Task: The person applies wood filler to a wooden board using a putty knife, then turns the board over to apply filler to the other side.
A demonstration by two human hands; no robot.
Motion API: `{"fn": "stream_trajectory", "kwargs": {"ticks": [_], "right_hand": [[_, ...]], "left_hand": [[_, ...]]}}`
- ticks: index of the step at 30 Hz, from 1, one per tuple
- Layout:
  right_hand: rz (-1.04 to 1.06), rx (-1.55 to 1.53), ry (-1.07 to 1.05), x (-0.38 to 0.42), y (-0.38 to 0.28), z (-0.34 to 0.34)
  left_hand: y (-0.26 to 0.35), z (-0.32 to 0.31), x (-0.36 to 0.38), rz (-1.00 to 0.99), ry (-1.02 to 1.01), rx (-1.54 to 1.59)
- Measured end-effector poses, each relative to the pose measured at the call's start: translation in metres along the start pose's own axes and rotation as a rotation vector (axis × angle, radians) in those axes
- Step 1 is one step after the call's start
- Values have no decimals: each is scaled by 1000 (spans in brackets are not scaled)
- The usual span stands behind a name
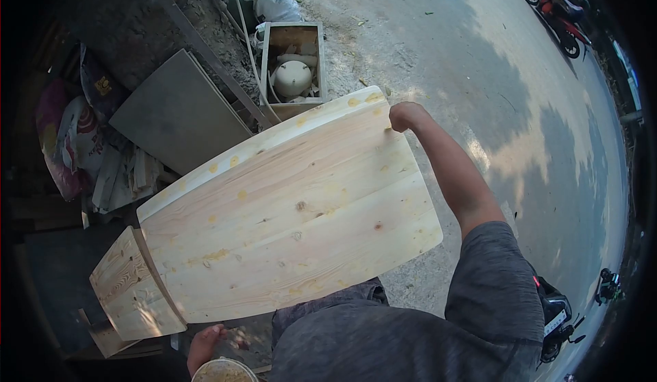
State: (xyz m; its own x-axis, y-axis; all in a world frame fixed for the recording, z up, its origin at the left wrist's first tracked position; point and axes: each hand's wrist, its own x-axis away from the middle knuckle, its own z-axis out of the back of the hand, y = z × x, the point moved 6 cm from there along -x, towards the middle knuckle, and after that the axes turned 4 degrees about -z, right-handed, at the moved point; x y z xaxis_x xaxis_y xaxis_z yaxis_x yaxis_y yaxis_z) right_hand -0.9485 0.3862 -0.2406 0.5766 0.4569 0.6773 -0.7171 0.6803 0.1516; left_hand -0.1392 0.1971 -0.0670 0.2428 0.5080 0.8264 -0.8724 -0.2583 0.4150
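Note:
A broad pale wooden panel [301,224] with rounded corners, knots and yellowish filler-like patches stretches across the view in front of my body. My right hand [407,116] is closed at the panel's far right corner, its fingers bent down against the surface. Whatever lies under those fingers is hidden. Below the panel's near left edge, my left hand [207,343] is curled with fingertips together; I cannot make out anything in it. Right by that wrist, a round tub [224,371] with a pale rim holds tan, crumbly-looking stuff.
A smaller wooden board [137,286] adjoins the panel's left end. Behind are a grey sheet [181,111], a wooden box [321,60] with a white round object [293,79], and sacks [79,132]. A red motorcycle [558,16] stands on the paved ground; another motorcycle [556,317] is behind my right side.

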Motion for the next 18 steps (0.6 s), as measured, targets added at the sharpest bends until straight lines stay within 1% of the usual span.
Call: {"fn": "stream_trajectory", "kwargs": {"ticks": [2,5,6,8,10,11,14,15,17,18], "right_hand": [[-34,-12,-123,42,2,-3],[-27,-375,339,58,14,-50],[-79,-317,232,67,4,-73],[-102,-239,120,68,1,-86],[-85,-233,109,74,-6,-53],[-82,-229,98,79,-4,-47],[-98,-282,234,58,-1,-69],[-89,-226,129,56,-1,-65],[-77,-174,52,61,-2,-33],[-78,-152,4,65,-1,-34]], "left_hand": [[5,-1,0,2,25,36],[7,-6,-6,-16,-36,-10],[4,-8,-9,-9,-50,-11],[-1,-7,-20,0,-71,-23],[5,-4,-26,-27,-47,-14],[7,-3,-28,-39,-42,-11],[9,-2,-35,-25,-44,-49],[14,-1,-32,-36,-43,-64],[23,-2,-25,-51,-45,-94],[17,0,-23,-33,-49,-96]]}}
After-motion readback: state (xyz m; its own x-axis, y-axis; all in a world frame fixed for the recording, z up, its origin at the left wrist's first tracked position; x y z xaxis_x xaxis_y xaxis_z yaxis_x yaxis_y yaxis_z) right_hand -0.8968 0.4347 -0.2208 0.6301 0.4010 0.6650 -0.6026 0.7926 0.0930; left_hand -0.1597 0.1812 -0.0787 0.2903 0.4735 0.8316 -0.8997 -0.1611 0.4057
